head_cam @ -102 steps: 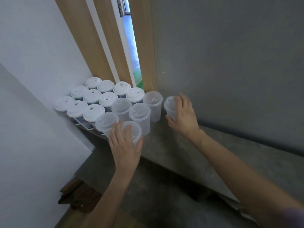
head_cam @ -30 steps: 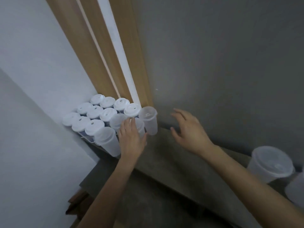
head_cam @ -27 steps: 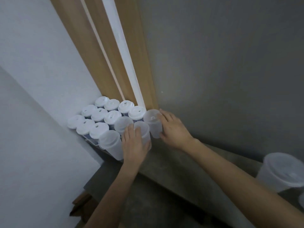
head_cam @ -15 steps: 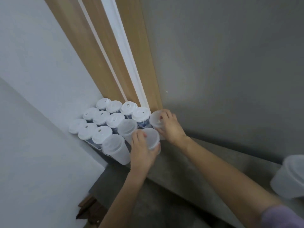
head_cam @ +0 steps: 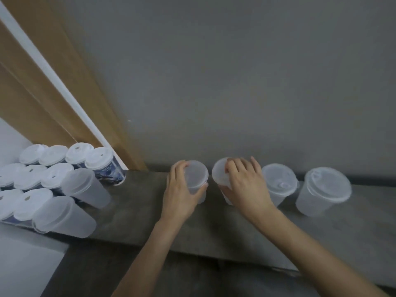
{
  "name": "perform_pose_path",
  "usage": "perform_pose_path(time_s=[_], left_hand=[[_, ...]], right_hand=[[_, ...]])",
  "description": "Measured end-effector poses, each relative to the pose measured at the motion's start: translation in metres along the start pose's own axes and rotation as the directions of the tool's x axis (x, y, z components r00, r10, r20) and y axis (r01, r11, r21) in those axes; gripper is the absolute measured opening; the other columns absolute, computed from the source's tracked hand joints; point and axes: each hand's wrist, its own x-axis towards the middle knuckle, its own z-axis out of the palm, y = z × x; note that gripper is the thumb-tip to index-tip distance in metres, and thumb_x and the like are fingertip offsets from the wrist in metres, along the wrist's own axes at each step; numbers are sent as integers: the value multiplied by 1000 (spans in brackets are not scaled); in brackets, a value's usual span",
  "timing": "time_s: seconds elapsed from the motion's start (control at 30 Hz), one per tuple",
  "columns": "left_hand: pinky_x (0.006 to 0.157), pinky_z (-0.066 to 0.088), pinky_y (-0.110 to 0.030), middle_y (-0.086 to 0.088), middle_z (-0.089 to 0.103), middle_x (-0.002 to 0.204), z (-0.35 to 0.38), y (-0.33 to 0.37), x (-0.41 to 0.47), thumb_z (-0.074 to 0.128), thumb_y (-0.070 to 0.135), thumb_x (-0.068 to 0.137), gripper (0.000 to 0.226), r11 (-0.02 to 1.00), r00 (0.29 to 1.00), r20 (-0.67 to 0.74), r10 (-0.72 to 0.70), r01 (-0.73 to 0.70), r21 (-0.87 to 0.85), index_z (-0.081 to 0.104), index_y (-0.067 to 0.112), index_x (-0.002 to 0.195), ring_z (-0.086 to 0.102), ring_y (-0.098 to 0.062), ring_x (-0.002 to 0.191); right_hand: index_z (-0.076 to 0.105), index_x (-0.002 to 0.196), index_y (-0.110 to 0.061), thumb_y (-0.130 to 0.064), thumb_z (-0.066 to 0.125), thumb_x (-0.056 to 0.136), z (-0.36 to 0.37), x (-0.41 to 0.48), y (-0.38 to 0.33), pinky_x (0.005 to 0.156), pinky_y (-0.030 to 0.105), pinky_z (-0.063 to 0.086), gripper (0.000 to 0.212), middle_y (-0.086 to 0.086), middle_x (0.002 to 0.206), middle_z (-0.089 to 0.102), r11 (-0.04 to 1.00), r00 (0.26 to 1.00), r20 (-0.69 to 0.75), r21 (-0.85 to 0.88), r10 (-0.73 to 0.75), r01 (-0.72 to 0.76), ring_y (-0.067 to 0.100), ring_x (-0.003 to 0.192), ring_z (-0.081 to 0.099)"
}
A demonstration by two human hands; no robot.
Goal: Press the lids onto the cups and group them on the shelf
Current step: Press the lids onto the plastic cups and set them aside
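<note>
Many white-lidded cups (head_cam: 56, 175) with dark blue printed sides stand packed together at the far left end of the grey stone-like shelf (head_cam: 137, 209), in front of a wooden door frame (head_cam: 53, 82). 2 frosted translucent lidded cups (head_cam: 81, 185) touch the pack's right edge. Well apart, at mid shelf, the left hand (head_cam: 180, 196) has its grip closed round a frosted plastic cup with its lid on (head_cam: 196, 179). Near it, the right hand (head_cam: 246, 187) has its grip closed on a second frosted lidded cup (head_cam: 219, 174), fingers curled over the lid. Whether these bases touch the shelf cannot be told. Just beside that hand stands a third frosted lidded cup (head_cam: 279, 183), then a fourth frosted lidded cup (head_cam: 325, 189), both by the grey wall (head_cam: 235, 82).
</note>
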Motion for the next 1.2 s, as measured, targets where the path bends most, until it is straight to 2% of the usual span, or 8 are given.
perform_pose_path(time_s=[0.3, 0.43, 0.57, 0.77, 0.93, 1.0, 1.1, 1.2], left_hand=[[108, 40, -33, 5, 32, 156, 11, 7, -1, 82, 44, 79, 82, 995, 992, 83, 97, -98, 9, 42, 24, 147, 37, -19, 142], [114, 34, -44, 4, 27, 162, 3, 10, -3, 80, 50, 80, 76, 977, 985, 101, 140, -154, 149, 47, 29, 145, 31, -22, 145], [118, 26, -47, 4, 25, 164, -5, 19, -6, 79, 53, 80, 79, 959, 977, 147, 155, -185, 214, 44, 31, 147, 24, -22, 150], [117, 26, -42, 4, 36, 158, -11, 49, -15, 76, 3, 79, 63, 961, 970, 62, 235, -241, 133, 57, 21, 136, 31, -21, 146], [109, 35, -32, 8, 53, 138, 2, 106, -16, 60, 12, 91, 28, 953, 952, -99, 289, -296, -63, 67, 18, 117, 45, -8, 128], [109, 34, -25, 11, 56, 134, 17, 135, -14, 57, 21, 92, 27, 933, 941, -64, 333, -339, -122, 67, 19, 117, 48, -6, 125], [113, 34, -34, 8, 61, 130, 56, 176, -12, 55, 40, 96, 35, 895, 891, 89, 445, -440, -69, 64, 20, 123, 53, -13, 123], [124, 15, -32, 2, 60, 137, 104, 207, -19, 48, 60, 92, 62, 842, 808, 293, 511, -539, 17, 56, 17, 136, 51, -17, 130]], right_hand=[[67, 100, -7, -42, 99, 48, -10, -14, 8, 98, 55, 53, 70, 12, 103, 71, 1000, 1000, 16, 3, -4, 4, 36, 92, 70], [65, 113, -7, -45, 93, 65, -17, -24, 10, 106, 54, 47, 68, 16, 125, 67, 998, 999, 54, 64, -9, 6, 37, 112, 66], [58, 132, -11, -62, 60, 90, -49, -43, 30, 118, 45, 34, 66, 11, 150, 51, 975, 998, 59, 222, 8, -21, 28, 136, 50], [53, 134, -14, -32, 44, 87, -96, -92, 124, 116, 40, 37, 51, -2, 158, 40, 801, 915, -184, 563, 359, -202, 10, 143, 39], [2, 163, -24, -51, 80, 76, -62, -127, 203, 127, 41, 23, 120, -9, 170, 13, 690, 894, 162, 584, 417, -428, 9, 156, 18], [-11, 163, -23, -53, 92, 68, -41, -127, 208, 124, 30, 23, 143, -16, 163, 20, 607, 878, 269, 640, 397, -471, 7, 154, 22], [6, 162, -16, -19, 97, 68, -17, -121, 202, 115, 26, 36, 131, -20, 146, 44, 398, 841, 279, 782, 464, -479, 12, 143, 44], [42, 145, -24, -23, 94, 67, -5, -129, 203, 104, 28, 52, 94, -9, 139, 60, 423, 886, 167, 830, 432, -363, 9, 127, 61]])
